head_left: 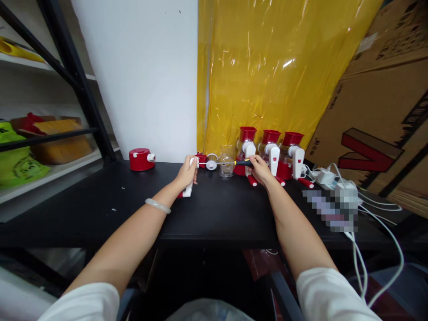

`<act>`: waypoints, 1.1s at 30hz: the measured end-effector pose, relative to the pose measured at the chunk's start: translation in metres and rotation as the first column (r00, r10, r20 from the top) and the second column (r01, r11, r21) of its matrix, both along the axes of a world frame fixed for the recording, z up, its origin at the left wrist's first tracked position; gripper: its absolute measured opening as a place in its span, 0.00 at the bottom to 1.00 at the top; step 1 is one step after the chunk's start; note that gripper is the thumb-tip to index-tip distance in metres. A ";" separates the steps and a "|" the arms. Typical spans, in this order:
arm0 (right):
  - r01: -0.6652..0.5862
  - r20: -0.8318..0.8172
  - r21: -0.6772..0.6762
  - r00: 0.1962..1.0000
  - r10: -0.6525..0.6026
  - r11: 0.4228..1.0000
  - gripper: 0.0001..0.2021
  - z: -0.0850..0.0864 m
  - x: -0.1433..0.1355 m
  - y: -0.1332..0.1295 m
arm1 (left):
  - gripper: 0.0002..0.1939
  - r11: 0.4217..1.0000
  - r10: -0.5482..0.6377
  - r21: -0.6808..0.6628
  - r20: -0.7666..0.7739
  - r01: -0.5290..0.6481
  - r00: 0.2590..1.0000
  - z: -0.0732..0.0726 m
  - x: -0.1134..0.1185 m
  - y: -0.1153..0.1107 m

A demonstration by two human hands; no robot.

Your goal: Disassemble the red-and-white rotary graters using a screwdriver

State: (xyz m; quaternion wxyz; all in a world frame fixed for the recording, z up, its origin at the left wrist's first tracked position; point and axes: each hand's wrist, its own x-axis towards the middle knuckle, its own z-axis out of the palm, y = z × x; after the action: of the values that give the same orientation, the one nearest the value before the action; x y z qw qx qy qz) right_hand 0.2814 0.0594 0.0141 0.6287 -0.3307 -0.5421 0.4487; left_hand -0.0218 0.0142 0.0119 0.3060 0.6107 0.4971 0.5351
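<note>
My left hand (186,173) is closed around a white crank handle (189,191), whose red grip shows in part below the fingers. In my right hand (261,169) is a screwdriver (243,163) with a black and yellow handle. Its thin metal shaft runs level to the left, and the tip meets the white end of the crank handle at my left fingers. Exactly how the tip sits there is too small to tell. Behind the shaft are a see-through cup (227,168), a white round part (211,166) and a red part (202,158).
Three red and white hand-crank graters (274,157) stand at the right back of the black table (220,214). A red base (141,160) sits at the left back. White chargers and cables (346,192) lie at the right, near a large carton (371,102). Shelves (67,171) are on the left.
</note>
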 end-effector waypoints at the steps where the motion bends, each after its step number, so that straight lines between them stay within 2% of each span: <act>1: -0.008 -0.019 -0.001 1.000 0.008 1.000 0.26 0.000 0.000 0.000 | 0.15 1.000 0.001 0.002 -0.003 -0.001 1.000 0.001 0.000 -0.001; 15: -0.118 -0.105 -0.008 0.988 0.117 0.993 0.22 0.008 0.006 -0.010 | 0.13 0.999 -0.014 -0.029 0.013 0.015 1.000 0.002 0.004 -0.004; 18: -0.051 -0.064 -0.049 0.997 0.048 0.997 0.24 0.007 0.004 -0.008 | 0.14 1.000 -0.013 -0.019 0.008 0.013 1.000 0.002 0.004 -0.004; 20: 0.052 0.044 -0.044 0.998 -0.050 0.998 0.27 0.005 0.004 -0.008 | 0.14 1.000 -0.015 -0.015 0.001 0.015 1.000 0.001 0.003 -0.004; 23: 0.189 0.238 0.050 0.951 -0.196 0.981 0.29 0.003 0.007 -0.008 | 0.14 1.000 -0.024 -0.007 -0.011 0.024 1.000 -0.001 0.002 -0.001; 25: 0.204 0.262 0.082 0.940 -0.219 0.975 0.28 0.003 0.008 -0.008 | 0.15 0.999 -0.033 -0.003 -0.013 0.033 0.999 -0.002 0.002 0.000; 29: 0.159 0.118 0.042 0.980 -0.163 0.986 0.25 0.003 0.006 -0.004 | 0.17 0.999 -0.040 0.000 -0.014 0.040 0.999 -0.003 0.001 0.001; 33: 0.034 0.016 0.029 0.999 -0.034 0.999 0.24 0.001 0.004 0.000 | 0.17 1.000 -0.018 0.013 -0.030 0.018 0.999 -0.002 0.000 0.001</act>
State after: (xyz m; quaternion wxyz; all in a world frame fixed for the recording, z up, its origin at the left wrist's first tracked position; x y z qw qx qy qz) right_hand 0.2851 0.0590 0.0151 0.6364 -0.3347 -0.5480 0.4274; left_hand -0.0220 0.0156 0.0103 0.2994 0.6251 0.4926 0.5263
